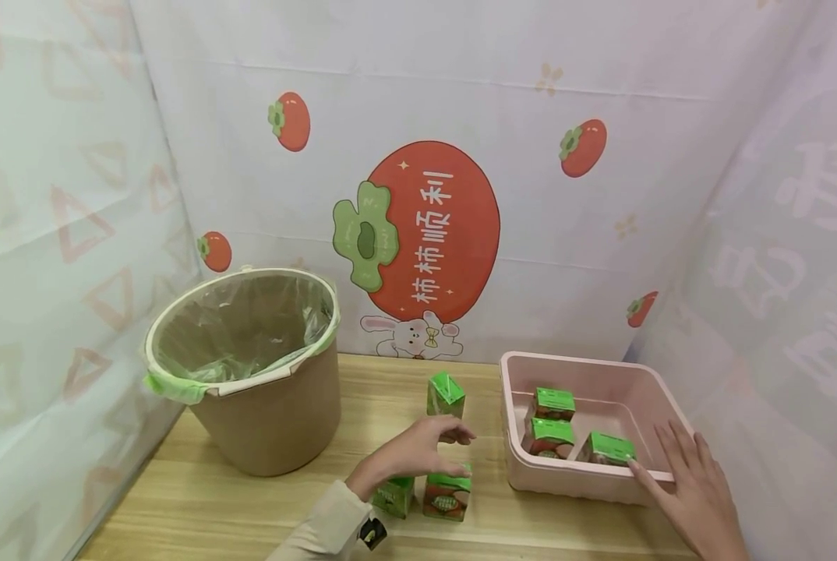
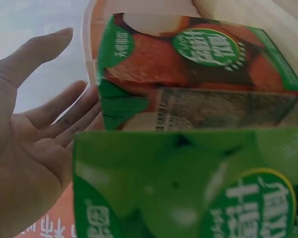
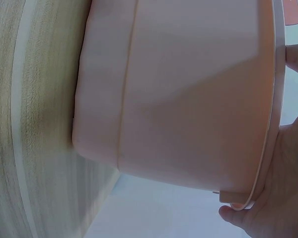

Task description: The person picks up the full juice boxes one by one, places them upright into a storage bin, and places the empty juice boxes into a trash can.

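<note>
My left hand [image 1: 425, 448] reaches over small drink cartons, fingers and thumb apart with nothing between them. Beneath it are a red-fronted drink carton [image 1: 448, 497] and a green drink carton [image 1: 394, 497], side by side. Another green-topped carton [image 1: 446, 394] stands just beyond the hand. The left wrist view shows the red carton [image 2: 188, 59] and the green grape carton [image 2: 184, 183] close up, beside the spread hand [image 2: 35, 134]. My right hand [image 1: 702, 491] rests on the near right corner of the pink bin [image 1: 580, 477], fingers extended over its rim. Several green-topped cartons [image 1: 552, 438] sit inside.
A brown bucket [image 1: 278, 428] lined with a clear plastic bag [image 1: 250, 335] stands on the left of the wooden table [image 1: 236, 514]. Printed cloth walls [image 1: 418, 101] close in the back and both sides.
</note>
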`<state>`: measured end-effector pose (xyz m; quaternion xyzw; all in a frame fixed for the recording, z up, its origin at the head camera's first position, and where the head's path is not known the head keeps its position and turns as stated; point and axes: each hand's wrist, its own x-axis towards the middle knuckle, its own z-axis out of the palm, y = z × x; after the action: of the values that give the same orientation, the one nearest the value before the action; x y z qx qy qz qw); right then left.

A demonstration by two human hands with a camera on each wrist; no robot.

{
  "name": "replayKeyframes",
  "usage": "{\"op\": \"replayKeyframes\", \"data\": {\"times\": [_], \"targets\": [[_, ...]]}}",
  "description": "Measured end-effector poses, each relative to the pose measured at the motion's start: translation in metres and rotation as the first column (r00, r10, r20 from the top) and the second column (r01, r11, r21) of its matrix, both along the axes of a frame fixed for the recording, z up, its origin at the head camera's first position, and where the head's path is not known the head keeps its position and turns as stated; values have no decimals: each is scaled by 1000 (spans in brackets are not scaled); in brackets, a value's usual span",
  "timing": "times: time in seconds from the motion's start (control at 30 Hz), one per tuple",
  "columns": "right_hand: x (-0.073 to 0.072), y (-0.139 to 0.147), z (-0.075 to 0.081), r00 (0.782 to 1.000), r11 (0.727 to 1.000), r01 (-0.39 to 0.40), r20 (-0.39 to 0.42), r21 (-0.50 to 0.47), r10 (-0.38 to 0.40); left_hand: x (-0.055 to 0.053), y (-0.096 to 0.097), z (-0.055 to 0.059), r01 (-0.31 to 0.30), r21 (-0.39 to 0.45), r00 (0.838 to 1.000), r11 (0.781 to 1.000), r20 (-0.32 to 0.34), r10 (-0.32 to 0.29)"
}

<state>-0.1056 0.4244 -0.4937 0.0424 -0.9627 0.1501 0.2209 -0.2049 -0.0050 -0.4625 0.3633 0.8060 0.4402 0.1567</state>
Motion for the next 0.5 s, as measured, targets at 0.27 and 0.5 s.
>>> {"op": "replayKeyframes", "data": {"times": [0.27,0.5], "targets": [[0,-1,2,1000,1000,9,7,7,-9,2,-1,-7,64,-144,992,988,-102,-79],[0,-1,2,1000,1000,0,-4,5,0,4,-2,-10,81,-189,985,979,-131,-107]]}}
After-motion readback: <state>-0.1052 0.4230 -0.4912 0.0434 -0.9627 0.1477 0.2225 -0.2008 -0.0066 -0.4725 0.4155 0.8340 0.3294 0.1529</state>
